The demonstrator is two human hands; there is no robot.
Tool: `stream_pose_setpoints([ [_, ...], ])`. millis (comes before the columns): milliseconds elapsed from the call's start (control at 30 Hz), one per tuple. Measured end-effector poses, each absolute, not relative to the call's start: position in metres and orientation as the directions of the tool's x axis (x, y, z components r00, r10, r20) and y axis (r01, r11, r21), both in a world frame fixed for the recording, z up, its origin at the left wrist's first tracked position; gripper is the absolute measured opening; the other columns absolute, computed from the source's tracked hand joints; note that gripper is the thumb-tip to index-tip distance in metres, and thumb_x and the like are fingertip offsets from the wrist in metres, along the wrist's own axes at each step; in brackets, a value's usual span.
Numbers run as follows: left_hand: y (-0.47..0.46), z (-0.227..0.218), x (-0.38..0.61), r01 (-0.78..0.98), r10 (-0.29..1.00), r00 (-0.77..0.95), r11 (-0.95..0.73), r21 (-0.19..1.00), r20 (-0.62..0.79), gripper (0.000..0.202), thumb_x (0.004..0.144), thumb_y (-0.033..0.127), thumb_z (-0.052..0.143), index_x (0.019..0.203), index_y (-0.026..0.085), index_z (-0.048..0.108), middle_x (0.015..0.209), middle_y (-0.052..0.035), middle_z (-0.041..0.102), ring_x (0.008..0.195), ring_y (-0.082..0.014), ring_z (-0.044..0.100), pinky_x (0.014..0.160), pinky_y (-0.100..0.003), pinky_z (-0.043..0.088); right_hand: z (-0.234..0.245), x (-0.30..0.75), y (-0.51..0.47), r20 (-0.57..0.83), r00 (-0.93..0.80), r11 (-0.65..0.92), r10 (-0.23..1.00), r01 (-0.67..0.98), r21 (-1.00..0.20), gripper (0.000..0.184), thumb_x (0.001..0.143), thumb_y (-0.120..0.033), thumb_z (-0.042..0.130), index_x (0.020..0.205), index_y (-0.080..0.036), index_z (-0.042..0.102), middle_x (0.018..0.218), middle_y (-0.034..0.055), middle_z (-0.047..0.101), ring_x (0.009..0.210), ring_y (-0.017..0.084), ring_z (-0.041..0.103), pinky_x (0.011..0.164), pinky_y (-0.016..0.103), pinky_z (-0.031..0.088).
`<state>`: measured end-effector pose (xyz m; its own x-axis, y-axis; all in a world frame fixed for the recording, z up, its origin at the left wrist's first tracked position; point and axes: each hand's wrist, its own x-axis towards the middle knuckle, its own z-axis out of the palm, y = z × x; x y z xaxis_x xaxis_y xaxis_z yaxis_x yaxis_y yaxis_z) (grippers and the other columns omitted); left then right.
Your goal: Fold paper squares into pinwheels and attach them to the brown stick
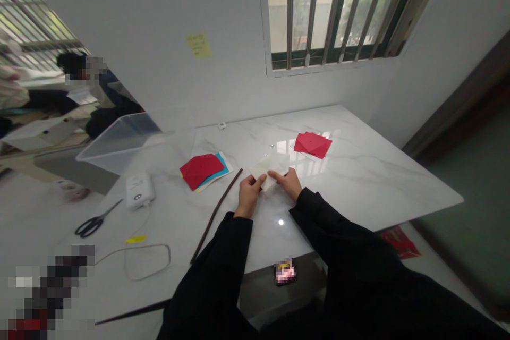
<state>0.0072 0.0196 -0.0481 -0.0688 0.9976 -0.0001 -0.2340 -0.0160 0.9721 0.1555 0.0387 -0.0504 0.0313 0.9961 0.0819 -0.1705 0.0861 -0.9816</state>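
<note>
A cream-coloured sheet of paper (270, 184) is held between my two hands, just above the white marbled table. My left hand (247, 195) pinches its left side, thumb on top. On the opposite side my right hand (290, 185) grips the paper, its thumb pointing in towards the left thumb. Left of my hands lies a stack of red paper (202, 171) with blue and pale sheets under it. Another pile of red paper (313, 144) sits beyond my right hand. Between the left stack and my left hand runs a thin dark brown strip (217, 210).
At left are black-handled scissors (92, 226), a white box-like device (139, 191) with a cable, a yellow slip (136, 239) and a clear plastic bin (115, 141). A barred window (338, 16) is in the wall behind. People sit in the left background.
</note>
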Motion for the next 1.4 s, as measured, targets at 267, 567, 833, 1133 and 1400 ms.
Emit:
stream_pose_setpoints([
  [267,0.024,-0.042,0.006,-0.148,0.990,-0.131,-0.063,0.987,0.043,0.055,0.066,0.049,0.084,0.103,0.009,0.075,0.095,-0.0123,0.077,0.082,-0.0246,0.070,0.077,-0.035,0.053,-0.053,0.158,0.045,0.036,0.075,0.050,0.996,-0.190,-0.981,0.043,0.072,-0.050,0.077,0.095,-0.014,0.070,0.089,0.0085,0.073,0.069,0.017,0.064,0.055,0.026,0.049],
  [567,0.031,-0.044,-0.009,-0.017,0.991,-0.126,-0.052,0.999,0.050,0.047,0.068,0.046,0.081,0.097,0.010,0.076,0.091,-0.0106,0.077,0.082,-0.0248,0.069,0.074,-0.032,0.051,-0.043,0.163,0.044,-0.078,-0.016,-0.074,0.997,-0.545,-0.835,0.052,0.077,-0.071,0.061,0.087,-0.020,0.062,0.088,0.0046,0.070,0.080,0.019,0.065,0.061,0.027,0.050],
  [833,0.033,-0.048,-0.010,-0.053,0.994,-0.107,-0.039,0.998,0.033,0.049,0.065,0.047,0.082,0.098,0.011,0.076,0.092,-0.0110,0.076,0.081,-0.0250,0.069,0.076,-0.034,0.052,-0.050,0.162,0.048,-0.051,-0.057,-0.072,0.997,-0.446,-0.892,0.042,0.069,-0.056,0.077,0.091,-0.022,0.063,0.075,-0.0019,0.065,0.065,0.014,0.058,0.057,0.025,0.045],
  [1133,0.029,-0.043,-0.009,-0.016,0.995,-0.086,-0.052,0.998,0.051,0.048,0.066,0.045,0.082,0.098,0.010,0.076,0.087,-0.0097,0.076,0.080,-0.0251,0.069,0.074,-0.033,0.052,-0.053,0.163,0.042,0.087,-0.218,0.062,0.972,-0.118,-0.991,0.048,0.076,-0.064,0.070,0.088,-0.017,0.071,0.075,0.0017,0.069,0.064,0.015,0.059,0.057,0.025,0.045],
  [1400,0.025,-0.037,-0.007,-0.013,0.996,-0.068,-0.057,0.998,0.056,0.049,0.065,0.047,0.084,0.098,0.011,0.076,0.089,-0.0101,0.077,0.080,-0.0248,0.069,0.076,-0.033,0.052,-0.055,0.164,0.045,0.096,-0.192,0.080,0.977,-0.092,-0.993,0.048,0.077,-0.063,0.069,0.090,-0.017,0.072,0.073,0.0014,0.069,0.061,0.014,0.057,0.054,0.024,0.044],
])
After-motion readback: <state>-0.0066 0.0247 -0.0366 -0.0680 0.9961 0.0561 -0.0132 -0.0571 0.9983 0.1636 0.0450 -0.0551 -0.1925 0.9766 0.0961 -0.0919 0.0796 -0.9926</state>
